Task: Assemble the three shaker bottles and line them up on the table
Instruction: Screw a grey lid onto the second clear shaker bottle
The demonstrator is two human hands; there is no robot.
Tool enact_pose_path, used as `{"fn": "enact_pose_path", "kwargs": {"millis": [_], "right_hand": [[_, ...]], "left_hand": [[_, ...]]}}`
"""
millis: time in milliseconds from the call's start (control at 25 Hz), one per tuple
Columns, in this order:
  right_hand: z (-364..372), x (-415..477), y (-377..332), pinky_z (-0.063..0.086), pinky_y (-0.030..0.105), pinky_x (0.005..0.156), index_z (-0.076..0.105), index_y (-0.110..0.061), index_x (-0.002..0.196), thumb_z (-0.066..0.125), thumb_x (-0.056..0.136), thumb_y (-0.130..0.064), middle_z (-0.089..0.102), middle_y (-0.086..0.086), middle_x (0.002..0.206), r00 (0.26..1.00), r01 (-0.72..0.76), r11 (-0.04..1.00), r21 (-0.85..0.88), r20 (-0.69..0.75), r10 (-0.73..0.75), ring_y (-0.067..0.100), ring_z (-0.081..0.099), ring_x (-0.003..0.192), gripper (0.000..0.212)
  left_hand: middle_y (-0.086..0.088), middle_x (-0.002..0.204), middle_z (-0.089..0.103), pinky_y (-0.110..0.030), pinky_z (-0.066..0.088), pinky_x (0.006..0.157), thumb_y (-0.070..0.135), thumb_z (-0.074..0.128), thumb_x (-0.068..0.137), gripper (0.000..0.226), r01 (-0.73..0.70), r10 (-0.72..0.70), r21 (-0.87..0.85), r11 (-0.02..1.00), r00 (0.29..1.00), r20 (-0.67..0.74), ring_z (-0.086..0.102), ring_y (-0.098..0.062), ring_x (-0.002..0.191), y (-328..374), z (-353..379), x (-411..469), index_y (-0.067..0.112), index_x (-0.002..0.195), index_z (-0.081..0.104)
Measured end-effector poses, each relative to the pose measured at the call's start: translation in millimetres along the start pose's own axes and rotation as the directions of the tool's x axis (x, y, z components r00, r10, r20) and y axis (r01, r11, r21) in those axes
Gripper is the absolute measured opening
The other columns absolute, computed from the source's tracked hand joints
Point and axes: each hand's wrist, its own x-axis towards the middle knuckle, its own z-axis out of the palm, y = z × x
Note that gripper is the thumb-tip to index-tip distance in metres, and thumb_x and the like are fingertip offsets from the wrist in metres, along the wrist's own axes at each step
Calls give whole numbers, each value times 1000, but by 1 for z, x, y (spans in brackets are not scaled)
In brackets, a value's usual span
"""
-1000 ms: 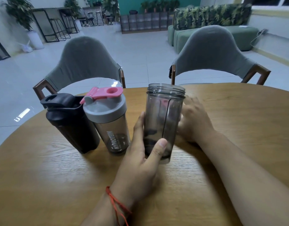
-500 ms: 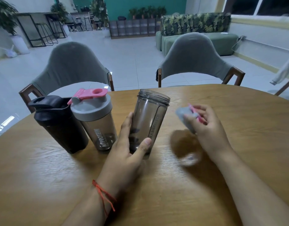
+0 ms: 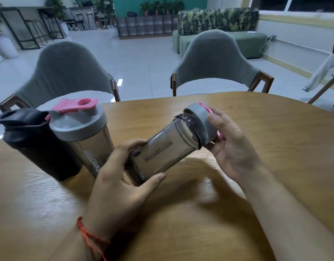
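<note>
A smoky clear shaker cup [image 3: 166,151] is tilted almost on its side above the wooden table [image 3: 275,140], mouth pointing right. My left hand [image 3: 123,183] grips its base. My right hand [image 3: 232,146] holds a grey lid with a pink flap [image 3: 199,117] against the cup's threaded mouth. To the left stand two capped bottles side by side: a black shaker [image 3: 34,142] and a clear shaker with a grey lid and pink flap [image 3: 85,136].
Two grey chairs [image 3: 68,72] [image 3: 215,59] stand at the table's far edge. A third chair with cloth draped over it [image 3: 324,72] is at the right. The table's far edge lies just behind the bottles.
My left hand lifted the cup off the table and tipped it to the right. My right hand brought the grey lid from the table up to the cup's mouth.
</note>
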Motion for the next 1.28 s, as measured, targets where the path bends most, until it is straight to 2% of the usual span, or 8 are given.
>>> {"fn": "enact_pose_path", "kwargs": {"millis": [120,280,560,720,840,1000,1160,1280], "right_hand": [[1,-1,-2,61,34,89,74,-17,144,73,95,-31,80,-1,122,1000,-9,1000,9,27,8,17,71,110,51],[3,-4,-4,63,35,90,75,-19,142,72,95,-32,75,7,133,999,-15,999,34,35,13,20,69,113,49],[4,-6,-2,61,39,99,73,-22,145,70,98,-32,62,21,157,993,-12,1000,-2,115,12,26,65,125,49],[2,-5,-2,62,41,98,74,-22,145,71,97,-34,68,15,149,994,-9,1000,-12,112,10,24,67,122,49],[3,-6,-2,63,38,91,72,-18,144,71,96,-35,68,13,139,995,-19,999,-32,95,22,25,65,117,51],[3,-8,-3,61,35,86,70,-19,146,71,95,-32,66,22,144,992,-6,997,-72,128,15,25,66,116,53],[2,-8,-5,61,33,82,70,-18,144,70,93,-29,68,11,134,987,17,997,-76,162,-5,22,67,111,52],[1,-7,-3,62,37,84,71,-19,139,74,93,-32,70,12,131,989,8,994,-111,145,8,24,68,110,48]], "left_hand": [[8,131,72,-49,59,100,33,96,73,71,-16,15,-27,1000,999,-35,72,-16,116,2,2,-3,28,136,64],[5,133,73,-54,60,101,31,96,74,71,-6,0,-104,995,998,-62,73,-23,123,4,2,-5,27,136,63],[5,134,71,-51,60,100,31,96,76,70,-44,39,-78,996,998,-55,73,-21,121,0,1,-6,23,138,63],[-3,137,67,-54,56,106,26,95,76,71,-142,143,26,989,989,-38,68,-25,129,0,0,-5,18,138,63],[-7,142,63,-51,51,112,24,95,76,72,-246,249,140,959,969,-2,62,-30,134,0,-5,-2,19,139,62],[7,134,70,-36,57,104,32,94,76,70,-105,105,-22,994,994,-8,69,-13,127,2,-10,-3,25,138,63],[14,134,72,-48,58,106,38,94,78,70,-12,13,-130,991,1000,5,71,-18,126,3,-10,-5,29,140,63],[6,134,69,-46,57,107,33,93,78,69,-85,86,-53,995,996,15,69,-20,128,2,-9,-4,25,139,63]]}}
